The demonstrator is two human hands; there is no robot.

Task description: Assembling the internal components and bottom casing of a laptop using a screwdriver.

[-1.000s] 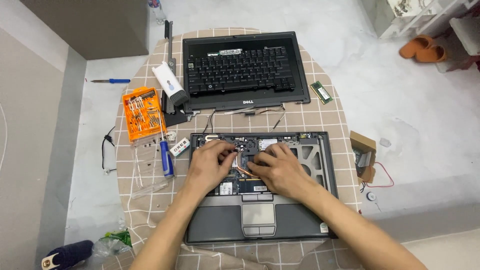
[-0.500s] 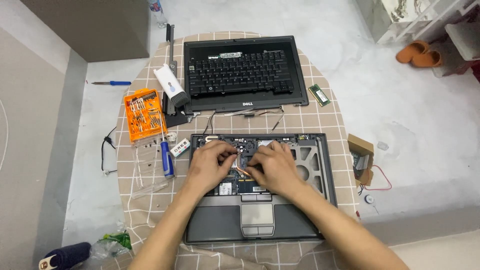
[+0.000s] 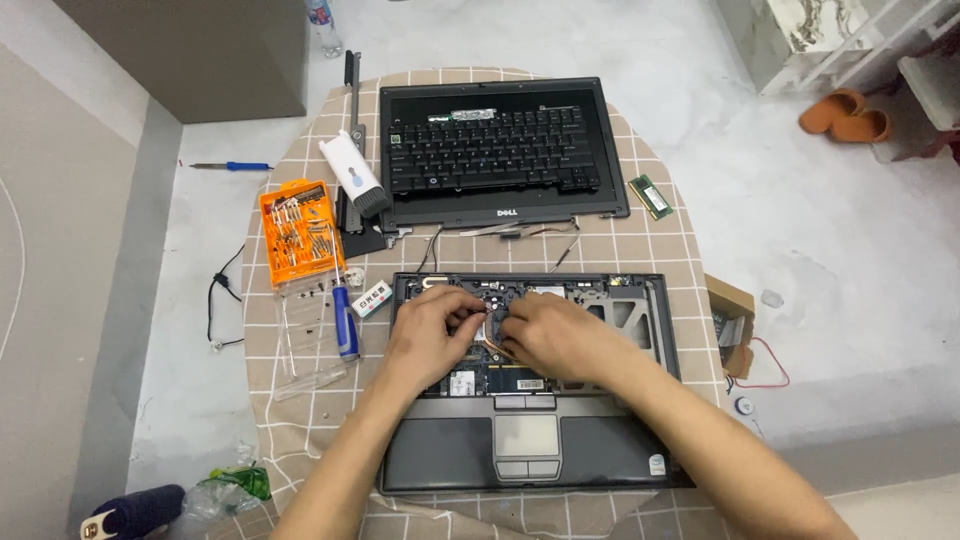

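An opened grey laptop base lies on a checked cloth, its keyboard removed and its board exposed. My left hand and my right hand rest side by side on the exposed board, fingertips meeting over a small copper-coloured part. Whether either hand grips it is hidden by the fingers. The lid with the loose black keyboard lies flat behind the base, joined by thin wires.
Left of the base: a blue-handled screwdriver, an orange bit case, its clear cover, a white cleaning tool. A green memory stick lies right of the lid. A cardboard box stands off the table's right edge.
Both hands stay on the board; fingers shift only slightly. The camera view has drifted a little.
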